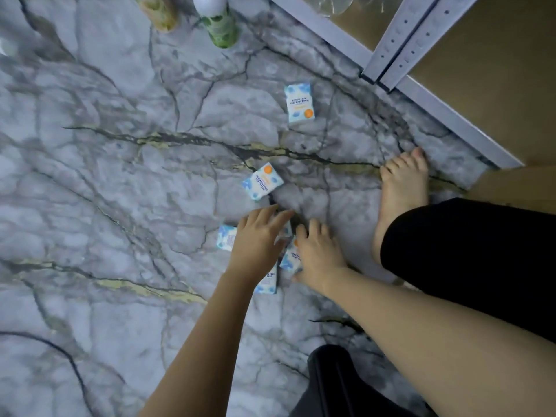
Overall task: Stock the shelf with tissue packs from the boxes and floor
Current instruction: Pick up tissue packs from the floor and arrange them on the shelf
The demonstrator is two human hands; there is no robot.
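Observation:
Several small white-and-blue tissue packs lie on the marble floor. One tissue pack [299,103] lies far out near the shelf, and a second pack [262,182] lies just beyond my fingers. My left hand [258,242] reaches with straight fingers over a third pack [226,237], which shows at its left edge. A fourth pack [267,282] peeks out beside my left wrist. My right hand [319,254] curls its fingers and thumb round a fifth pack [290,260], mostly hidden under the palm. The shelf's grey frame [451,115] runs along the upper right.
A grey shelf upright [403,40] and brown shelf board [487,70] fill the upper right corner. A green bottle [221,25] and a yellowish bottle [159,12] stand on the floor at the top. My bare foot [403,188] stands right of the hands.

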